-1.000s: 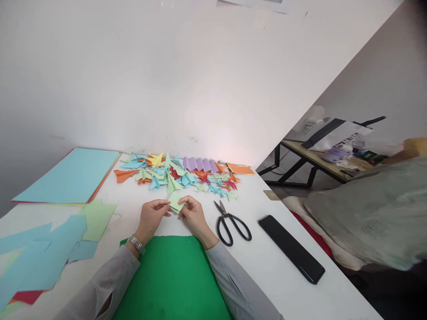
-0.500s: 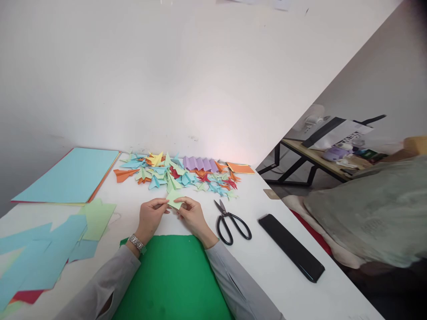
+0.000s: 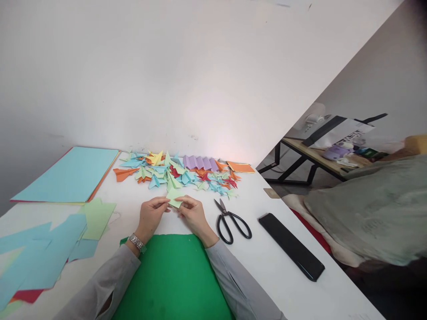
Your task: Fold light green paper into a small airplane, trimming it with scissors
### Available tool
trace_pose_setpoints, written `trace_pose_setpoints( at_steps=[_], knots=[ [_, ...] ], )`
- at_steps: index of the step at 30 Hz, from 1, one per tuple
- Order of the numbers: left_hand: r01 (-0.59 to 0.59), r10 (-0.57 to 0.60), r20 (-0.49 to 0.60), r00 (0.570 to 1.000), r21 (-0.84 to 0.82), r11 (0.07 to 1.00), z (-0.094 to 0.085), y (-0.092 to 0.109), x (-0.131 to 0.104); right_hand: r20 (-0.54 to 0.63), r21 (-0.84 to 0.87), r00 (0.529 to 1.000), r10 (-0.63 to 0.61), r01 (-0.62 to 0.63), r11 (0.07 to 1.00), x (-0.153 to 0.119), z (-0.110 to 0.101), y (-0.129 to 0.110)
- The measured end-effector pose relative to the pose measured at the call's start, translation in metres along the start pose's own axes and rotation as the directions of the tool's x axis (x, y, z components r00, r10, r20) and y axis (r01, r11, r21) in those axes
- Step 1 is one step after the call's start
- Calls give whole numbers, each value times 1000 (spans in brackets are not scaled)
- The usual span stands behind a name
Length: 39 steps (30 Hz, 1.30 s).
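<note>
A small light green piece of paper (image 3: 175, 198) is held up between both hands, above the white table. My left hand (image 3: 151, 217), with a metal watch at the wrist, pinches its left side between thumb and fingers. On the paper's right edge my right hand (image 3: 193, 214) is closed, thumb and forefinger gripping it. Whether the paper has folds in it is too small to tell. Just beyond the hands lies a pile of folded paper planes and shapes (image 3: 173, 173) in several colours. Black-handled scissors (image 3: 230, 221) rest with blades parted, right of my right hand.
Large coloured sheets (image 3: 71, 173) are stacked at the back left, with loose paper pieces (image 3: 56, 251) in front. A purple pleated paper (image 3: 200, 163) and orange paper (image 3: 240, 167) lie by the wall (image 3: 200, 80). A long black case (image 3: 291, 246) lies right; green material (image 3: 176, 275) is nearest me.
Almost nothing differs. Both hands keep hold of the light green paper in nearly the same place, and the camera view has shifted very slightly.
</note>
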<state>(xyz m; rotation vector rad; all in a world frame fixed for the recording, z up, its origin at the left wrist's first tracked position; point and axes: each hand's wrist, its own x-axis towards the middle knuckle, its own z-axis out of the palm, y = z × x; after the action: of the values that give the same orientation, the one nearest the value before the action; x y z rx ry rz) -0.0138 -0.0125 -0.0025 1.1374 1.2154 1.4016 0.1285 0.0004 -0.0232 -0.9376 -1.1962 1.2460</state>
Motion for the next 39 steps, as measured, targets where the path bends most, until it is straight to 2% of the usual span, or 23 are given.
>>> trace_pose_setpoints(
  at_steps=[9, 23, 29, 33, 39],
  knots=[
    [-80, 80, -18, 997, 14, 997, 1, 0, -1, -38, -25, 999, 35, -36, 999, -2, 3, -6],
    [-41, 41, 7, 999, -15, 999, 4, 0, -3, -111, 24, 993, 29, -27, 999, -1, 2, -3],
    [38, -37, 53, 998, -17, 999, 5, 3, -3, -105, 76, 994, 40, -32, 997, 0, 0, -5],
    [5, -4, 63, 998, -20, 1000, 4, 1, -2, -109, 72, 992, 59, -52, 996, 0, 0, -5],
    [-15, 16, 62, 998, -14, 1000, 5, -3, -3, -208, 154, 970, 124, -93, 984, 1, 1, -4]
  ],
)
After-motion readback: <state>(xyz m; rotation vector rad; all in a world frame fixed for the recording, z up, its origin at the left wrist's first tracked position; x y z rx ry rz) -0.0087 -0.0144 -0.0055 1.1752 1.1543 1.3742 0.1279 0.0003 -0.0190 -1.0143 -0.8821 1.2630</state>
